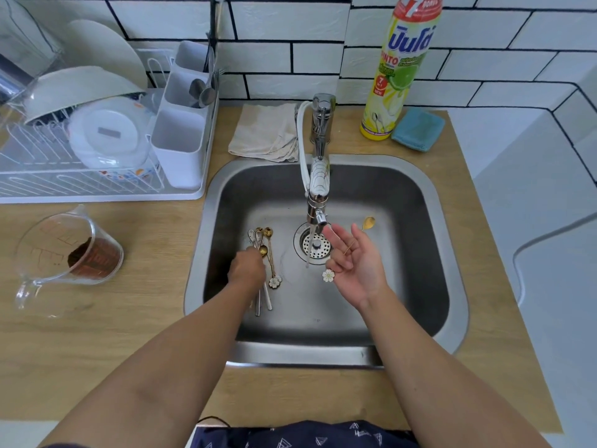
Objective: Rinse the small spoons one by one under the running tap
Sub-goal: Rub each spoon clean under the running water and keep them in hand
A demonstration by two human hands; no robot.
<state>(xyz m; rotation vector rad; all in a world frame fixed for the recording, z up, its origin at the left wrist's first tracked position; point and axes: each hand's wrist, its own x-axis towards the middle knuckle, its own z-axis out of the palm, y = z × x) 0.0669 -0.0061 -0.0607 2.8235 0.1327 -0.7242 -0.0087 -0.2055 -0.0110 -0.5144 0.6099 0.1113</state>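
Your right hand [355, 263] lies palm up just right of the tap stream [310, 250], its fingers loosely curled round a gold flower-ended spoon [352, 244], bowl pointing toward the sink's back right corner; your left hand [247, 266] reaches down onto the cluster of small spoons [263, 250] lying on the sink [420, 195] floor near its left wall, left of the drain [316, 245], though whether it has pinched one I cannot tell; these spoons look light, stiff, thin and likely slippery when wet; pinch each at mid-handle, not by the flower charm, which may be delicate.
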